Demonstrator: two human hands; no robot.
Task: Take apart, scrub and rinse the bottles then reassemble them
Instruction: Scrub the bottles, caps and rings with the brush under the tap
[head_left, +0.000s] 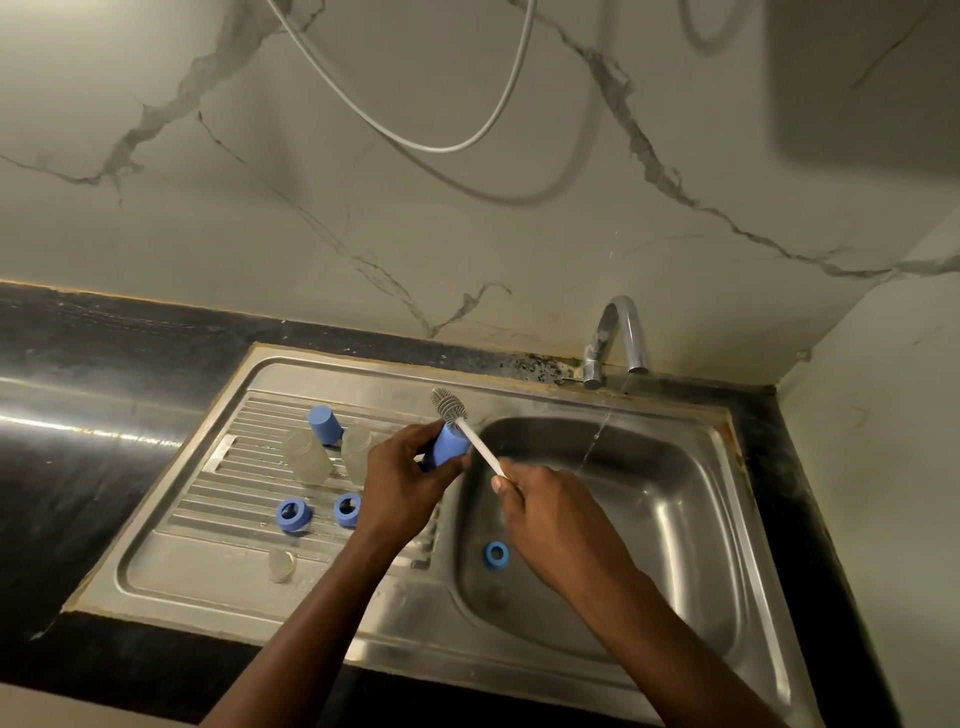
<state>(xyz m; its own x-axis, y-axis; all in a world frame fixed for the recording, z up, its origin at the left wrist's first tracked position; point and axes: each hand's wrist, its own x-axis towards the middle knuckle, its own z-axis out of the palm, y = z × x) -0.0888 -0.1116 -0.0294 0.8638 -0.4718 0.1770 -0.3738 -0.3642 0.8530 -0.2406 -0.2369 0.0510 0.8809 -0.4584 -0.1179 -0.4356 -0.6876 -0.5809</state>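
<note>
Head view: clear bottles (307, 458) and blue rings (294, 514) crowd the drainboard (208, 566), left; water runs from the far tap (621, 332). Left hand (400, 478) grips a blue cap (451, 446) beside the basin (675, 519); right hand (545, 514) clasps the brush (448, 405).

The left hand (400, 475) is covering the blue cap's (451, 444) lower part, and the right hand (540, 512) is hiding the brush's (480, 451) handle end. Both forearms are running off the bottom edge.

Left grip (400, 480): holds blue cap (451, 444)
Right grip (545, 512): pinches brush (451, 406) handle — bristles just above cap
Tap (618, 332): running
</note>
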